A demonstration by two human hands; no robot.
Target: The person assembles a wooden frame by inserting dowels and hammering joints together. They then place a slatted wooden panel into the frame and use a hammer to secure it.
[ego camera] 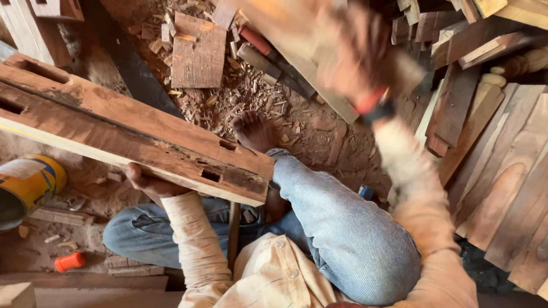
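The wooden beam (131, 137), with slots cut in it, is propped across the lap and gripped from beneath by the left hand (149, 183). A bare foot (255, 132) lies just beyond it on the chip-strewn floor (319, 137). Farther off, the blurred right hand (359, 54) is raised; its grip cannot be told. A misjudged downward swing could strike the foot.

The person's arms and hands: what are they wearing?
Both arms wear long cream-coloured cloth sleeves, buttoned shirt style, a bit dusty. The right hand is bare and blurred, with a red band and a black band at the wrist. The left hand is bare, with no glove showing.
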